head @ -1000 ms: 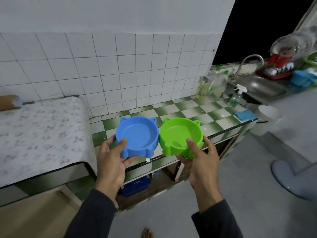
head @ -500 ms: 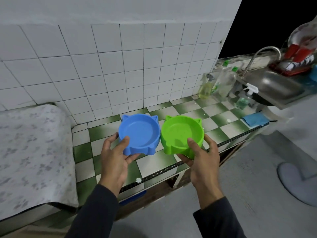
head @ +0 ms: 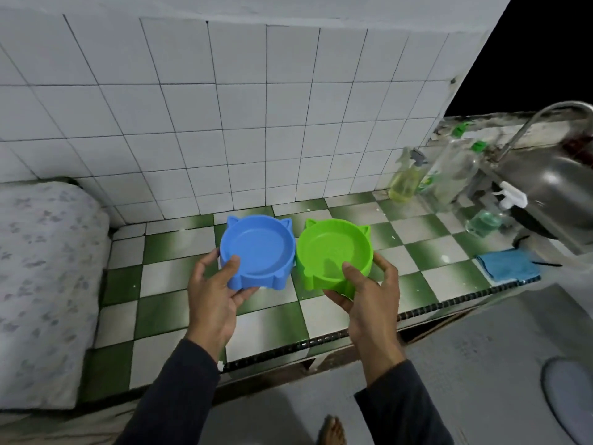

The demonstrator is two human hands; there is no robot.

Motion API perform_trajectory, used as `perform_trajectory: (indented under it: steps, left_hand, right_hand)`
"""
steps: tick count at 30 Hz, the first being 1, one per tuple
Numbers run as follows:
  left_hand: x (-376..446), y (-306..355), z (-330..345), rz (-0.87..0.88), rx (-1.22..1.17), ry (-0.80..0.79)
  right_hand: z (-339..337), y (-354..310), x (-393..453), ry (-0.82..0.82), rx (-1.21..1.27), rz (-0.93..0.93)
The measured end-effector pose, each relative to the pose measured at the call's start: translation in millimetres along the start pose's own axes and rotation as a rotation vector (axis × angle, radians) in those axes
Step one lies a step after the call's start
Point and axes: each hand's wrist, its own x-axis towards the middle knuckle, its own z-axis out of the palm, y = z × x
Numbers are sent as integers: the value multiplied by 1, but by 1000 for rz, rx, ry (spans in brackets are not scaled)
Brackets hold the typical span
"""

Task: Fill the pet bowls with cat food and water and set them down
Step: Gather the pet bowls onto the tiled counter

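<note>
I have my left hand (head: 213, 293) gripping the blue bowl (head: 258, 250), thumb over the rim and fingers curled beneath; my right hand (head: 369, 292) grips the green bowl (head: 333, 252) alike. Both bowls are empty, side by side, held above the checkered surface (head: 321, 303), left of the sink (head: 552, 187). I'd lower both level and land them flat before letting go.

Two pet bowls, one blue bowl (head: 258, 250) and one green bowl (head: 333, 252), two hands, three bottles at two o'clock, one blue cloth (head: 507, 264), one tap (head: 545, 118)
</note>
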Motion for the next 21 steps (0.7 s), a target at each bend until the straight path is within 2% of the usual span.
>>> perform_trajectory:
  steps: [9,21]
  left_hand:
    - [14,-53,34,48,-107,170]
    - [32,-94,49,40,-110,302]
  right_hand:
    - [-18,-17,83,-164,-122,129]
    - [-27,1,145,-195,-204,266]
